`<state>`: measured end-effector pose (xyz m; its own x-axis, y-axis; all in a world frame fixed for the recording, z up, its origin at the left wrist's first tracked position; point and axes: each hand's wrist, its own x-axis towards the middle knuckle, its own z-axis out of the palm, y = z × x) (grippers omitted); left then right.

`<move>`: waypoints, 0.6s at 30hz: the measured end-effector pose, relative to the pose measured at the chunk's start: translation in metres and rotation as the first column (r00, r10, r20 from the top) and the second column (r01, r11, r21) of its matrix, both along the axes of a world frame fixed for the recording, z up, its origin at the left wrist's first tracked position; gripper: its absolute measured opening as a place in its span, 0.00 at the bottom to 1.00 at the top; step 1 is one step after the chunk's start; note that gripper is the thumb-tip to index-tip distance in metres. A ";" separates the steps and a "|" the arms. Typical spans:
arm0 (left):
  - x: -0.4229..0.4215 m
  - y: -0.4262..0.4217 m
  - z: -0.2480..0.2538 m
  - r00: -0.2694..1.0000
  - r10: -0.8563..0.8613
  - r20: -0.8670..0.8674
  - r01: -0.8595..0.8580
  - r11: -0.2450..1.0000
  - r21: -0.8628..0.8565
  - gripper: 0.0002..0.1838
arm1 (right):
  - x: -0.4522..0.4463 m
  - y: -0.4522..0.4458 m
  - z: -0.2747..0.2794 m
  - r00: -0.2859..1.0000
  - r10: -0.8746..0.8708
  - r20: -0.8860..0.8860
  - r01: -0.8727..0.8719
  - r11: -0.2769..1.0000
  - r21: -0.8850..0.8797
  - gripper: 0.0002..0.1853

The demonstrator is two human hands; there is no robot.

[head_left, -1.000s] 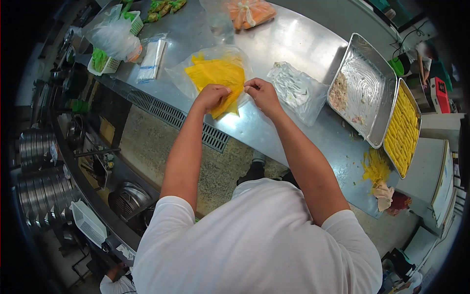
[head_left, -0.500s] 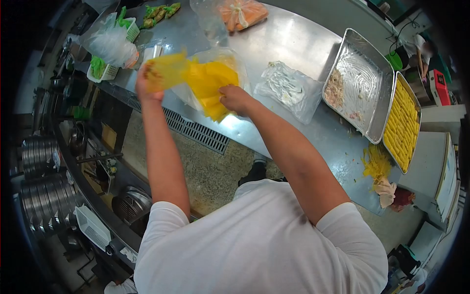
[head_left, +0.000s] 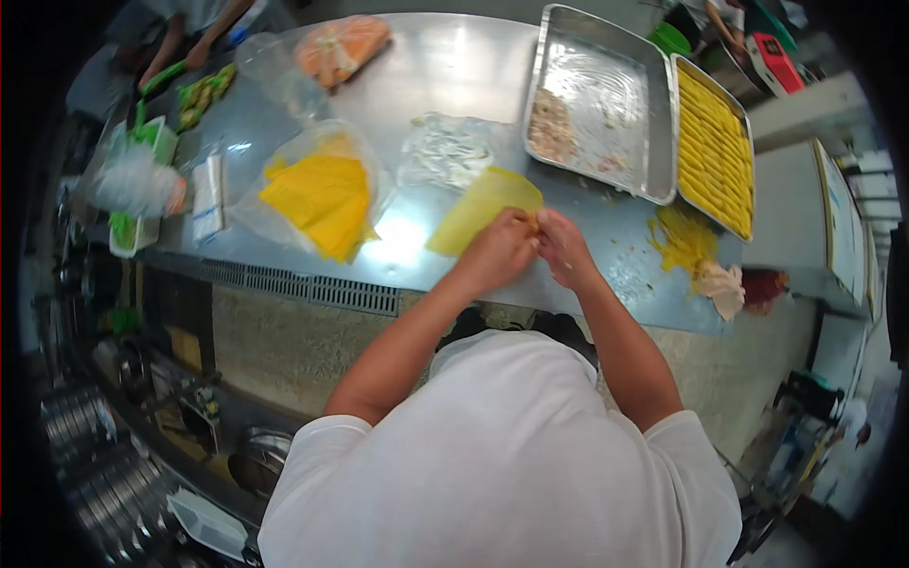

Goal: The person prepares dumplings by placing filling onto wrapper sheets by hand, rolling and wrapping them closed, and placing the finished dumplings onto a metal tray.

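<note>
Head cam's got the left hand [head_left: 502, 248] and right hand [head_left: 566, 251] bunched together, right at the right edge of a thin yellow wrapper sheet [head_left: 478, 210] on the steel table [head_left: 454, 57]. Can't really tell what the fingertips are pinching, tbh. Wrapper stack [head_left: 320, 201]'s off left, metal tray [head_left: 620, 90] with pinkish filling [head_left: 551, 128] beyond, to the right.

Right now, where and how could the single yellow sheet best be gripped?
The yellow sheet is probably best pinched at its near-left corner, coming from the person's left: it looks thin, and that end is uncovered, while the left hand and right hand crowd its right side.
</note>
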<state>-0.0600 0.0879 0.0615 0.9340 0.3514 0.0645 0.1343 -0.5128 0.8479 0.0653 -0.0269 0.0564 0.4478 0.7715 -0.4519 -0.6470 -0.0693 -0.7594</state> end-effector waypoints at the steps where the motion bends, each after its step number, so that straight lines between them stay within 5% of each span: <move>1: 0.012 -0.017 -0.009 1.000 -0.028 0.010 0.028 1.000 -0.009 0.16 | 0.012 -0.030 -0.016 0.995 -0.006 0.097 0.015 0.996 -0.089 0.13; 4: 0.043 -0.059 -0.032 0.978 -0.206 0.029 0.208 0.966 -0.154 0.18 | 0.034 -0.095 -0.038 0.964 -0.033 0.262 0.106 0.958 -0.267 0.11; 7: 0.069 -0.077 -0.046 0.968 -0.248 0.023 0.249 0.961 -0.117 0.18 | 0.053 -0.126 -0.041 0.918 -0.038 0.394 0.194 0.910 -0.365 0.09; 9: 0.079 -0.082 -0.050 0.985 -0.167 -0.049 0.169 0.984 0.052 0.21 | 0.063 -0.132 -0.044 0.889 -0.051 0.455 0.240 0.899 -0.367 0.08; 11: 0.086 -0.086 -0.055 0.987 -0.142 -0.081 0.153 0.976 0.155 0.23 | 0.075 -0.140 -0.047 0.482 0.266 0.835 0.243 0.875 -0.419 0.06; 18: 0.098 -0.113 -0.036 0.944 0.022 -0.328 0.114 0.914 0.389 0.32 | 0.095 -0.137 -0.056 0.246 0.317 0.916 0.332 0.860 -0.387 0.04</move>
